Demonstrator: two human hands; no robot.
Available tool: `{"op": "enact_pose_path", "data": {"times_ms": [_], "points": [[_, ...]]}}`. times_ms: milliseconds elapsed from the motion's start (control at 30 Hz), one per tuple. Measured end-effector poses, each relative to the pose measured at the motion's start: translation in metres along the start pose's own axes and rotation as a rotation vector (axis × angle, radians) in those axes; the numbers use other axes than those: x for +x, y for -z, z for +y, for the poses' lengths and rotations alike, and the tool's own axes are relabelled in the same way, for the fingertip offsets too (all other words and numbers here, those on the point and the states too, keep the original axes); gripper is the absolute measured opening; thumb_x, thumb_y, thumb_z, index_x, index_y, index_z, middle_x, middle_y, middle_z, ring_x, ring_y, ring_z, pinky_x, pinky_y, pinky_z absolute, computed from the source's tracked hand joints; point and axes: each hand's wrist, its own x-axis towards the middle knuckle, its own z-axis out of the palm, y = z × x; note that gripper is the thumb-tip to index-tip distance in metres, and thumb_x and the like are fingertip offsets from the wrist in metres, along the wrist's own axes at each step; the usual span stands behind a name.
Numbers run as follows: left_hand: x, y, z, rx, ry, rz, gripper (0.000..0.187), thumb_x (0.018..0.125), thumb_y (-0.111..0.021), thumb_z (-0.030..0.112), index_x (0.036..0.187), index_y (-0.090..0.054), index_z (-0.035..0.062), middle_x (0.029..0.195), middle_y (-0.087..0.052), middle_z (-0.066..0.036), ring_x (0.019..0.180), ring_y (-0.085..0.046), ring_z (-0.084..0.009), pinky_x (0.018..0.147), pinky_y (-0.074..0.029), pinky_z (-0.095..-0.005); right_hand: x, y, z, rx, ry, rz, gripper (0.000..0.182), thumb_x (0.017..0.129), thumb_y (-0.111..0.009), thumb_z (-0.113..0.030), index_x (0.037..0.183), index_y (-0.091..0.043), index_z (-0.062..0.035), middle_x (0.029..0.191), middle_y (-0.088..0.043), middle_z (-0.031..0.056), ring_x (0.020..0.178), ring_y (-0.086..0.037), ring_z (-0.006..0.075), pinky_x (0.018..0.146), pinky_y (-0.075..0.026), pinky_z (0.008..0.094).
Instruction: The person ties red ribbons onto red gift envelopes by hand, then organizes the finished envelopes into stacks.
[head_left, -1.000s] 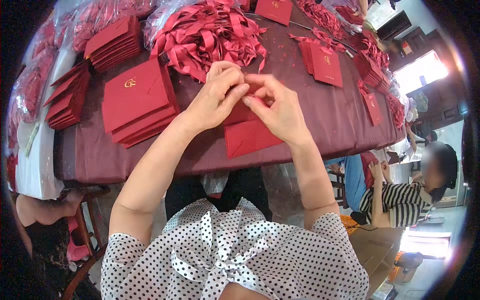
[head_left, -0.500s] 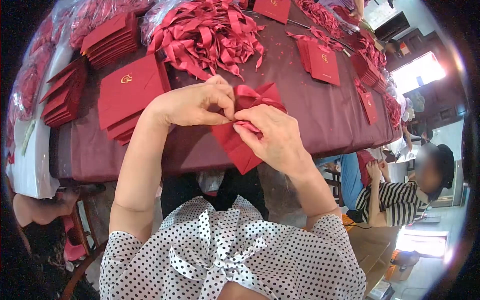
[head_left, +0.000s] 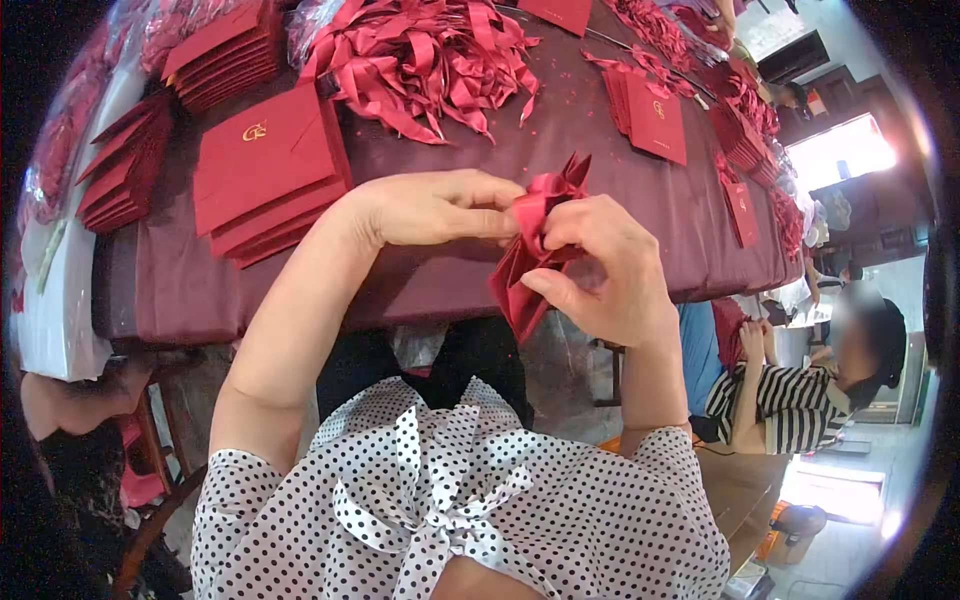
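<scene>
Above the table's front edge, a small red paper bag (head_left: 520, 312) with a red ribbon (head_left: 532, 212) is between my hands, turned partly edge-on. My left hand (head_left: 440, 208) comes in from the left, its fingers pinched on the ribbon at the bag's left side. On the right, my right hand (head_left: 610, 265) has its fingers curled over the ribbon and its thumb against the bag. The fingertips partly cover the ribbon, so its exact shape there is hidden.
Stacked red bags (head_left: 265, 170) lie left on the dark red tablecloth (head_left: 400, 290), below a heap of loose ribbons (head_left: 430, 65). More bags (head_left: 655, 125) lie back right. A person in a striped top (head_left: 780, 410) sits at the right; another person's arm (head_left: 80, 395) shows lower left.
Both hands and the bag have moved right. The bag has turned from showing a broad face to partly edge-on, and the ribbon at its top shows more.
</scene>
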Motion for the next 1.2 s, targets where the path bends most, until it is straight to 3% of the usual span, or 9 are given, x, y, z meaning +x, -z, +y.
{"op": "enact_pose_path", "data": {"times_ms": [67,267,433,500,567,867,1033,1133,1200], "points": [[-0.007,-0.003,0.012,-0.377,0.121,0.086,0.017,0.091,-0.050,0.021,0.085,-0.053,0.0047,0.076,-0.058,-0.003,0.067,-0.057,-0.0130,0.071,-0.049,-0.0274,-0.005,0.007,0.004,0.014,-0.004,0.017,0.033,0.064,-0.079,-0.024,0.077,-0.055,-0.0053,0.079,-0.058,0.0083,0.076,-0.056,0.0282,0.069,-0.046,0.0345],[-0.006,0.010,0.020,-0.773,-0.415,0.286,0.019,0.094,-0.042,0.021,0.081,-0.046,0.0083,0.064,-0.046,-0.002,0.057,-0.046,-0.0150,0.063,-0.047,-0.0341,-0.003,0.026,0.001,-0.270,0.121,-0.015,0.053,0.053,-0.083,-0.039,0.080,-0.052,-0.0059,0.093,-0.058,0.0097,0.084,-0.055,0.0303,0.077,-0.045,0.0385],[-0.010,0.000,0.019,-0.765,-0.488,0.342,0.016,0.095,-0.041,0.023,0.095,-0.046,0.0076,0.082,-0.054,-0.007,0.087,-0.060,-0.0251,0.082,-0.049,-0.0411,-0.011,0.015,0.004,0.205,-0.148,0.082,0.036,0.064,-0.070,-0.008,0.094,-0.051,-0.0042,0.110,-0.056,0.0150,0.093,-0.057,0.0257,0.077,-0.047,0.0311],[-0.004,-0.007,0.018,-0.805,-0.725,0.227,0.038,0.093,-0.046,0.026,0.126,-0.041,0.0087,0.132,-0.041,-0.019,0.125,-0.039,-0.0310,0.104,-0.029,-0.0481,-0.018,0.022,0.004,0.415,-0.290,0.095,0.027,0.070,-0.062,-0.001,0.096,-0.055,-0.0007,0.118,-0.055,0.0129,0.097,-0.057,0.0140,0.078,-0.047,0.0265],[0.002,-0.008,0.025,-0.839,-0.752,0.278,0.051,0.092,-0.047,0.027,0.137,-0.031,0.0091,0.144,-0.025,-0.020,0.131,-0.030,-0.0301,0.108,-0.022,-0.0448,-0.018,0.026,0.007,0.829,-0.393,0.147,0.023,0.077,-0.057,0.002,0.100,-0.057,0.0026,0.118,-0.054,0.0124,0.095,-0.057,0.0113,0.079,-0.047,0.0248],[0.009,-0.015,-0.005,0.978,-0.286,0.585,0.018,0.078,-0.065,0.011,0.095,-0.060,0.0047,0.094,-0.056,-0.011,0.095,-0.054,-0.0274,0.086,-0.039,-0.0367,-0.006,-0.023,0.089,0.776,-0.522,-0.098,0.024,0.085,-0.055,-0.007,0.108,-0.058,0.0027,0.103,-0.062,0.0048,0.093,-0.056,0.0078,0.082,-0.046,0.0247],[0.008,-0.003,-0.032,0.965,-0.007,0.577,0.029,0.072,-0.070,0.019,0.091,-0.055,0.0046,0.090,-0.052,-0.012,0.093,-0.050,-0.0305,0.082,-0.038,-0.0397,0.020,-0.033,0.122,0.546,-0.664,-0.234,0.019,0.086,-0.057,-0.008,0.103,-0.061,-0.0005,0.100,-0.062,0.0063,0.093,-0.058,0.0142,0.084,-0.044,0.0264],[0.008,0.005,-0.036,0.830,0.088,0.577,0.032,0.071,-0.071,0.018,0.093,-0.055,0.0023,0.088,-0.053,-0.011,0.087,-0.053,-0.0273,0.078,-0.042,-0.0355,0.037,-0.052,0.167,-0.196,0.006,0.157,0.020,0.079,-0.061,-0.007,0.099,-0.061,-0.0073,0.104,-0.059,0.0109,0.091,-0.056,0.0264,0.084,-0.044,0.0350],[0.009,0.010,-0.036,0.826,0.110,0.592,0.032,0.071,-0.071,0.017,0.092,-0.054,0.0009,0.087,-0.055,-0.010,0.086,-0.054,-0.0239,0.077,-0.043,-0.0341,0.043,-0.060,0.185,-0.287,0.037,0.114,0.018,0.078,-0.062,-0.008,0.096,-0.061,-0.0073,0.103,-0.060,0.0104,0.092,-0.055,0.0267,0.085,-0.043,0.0360]]}}
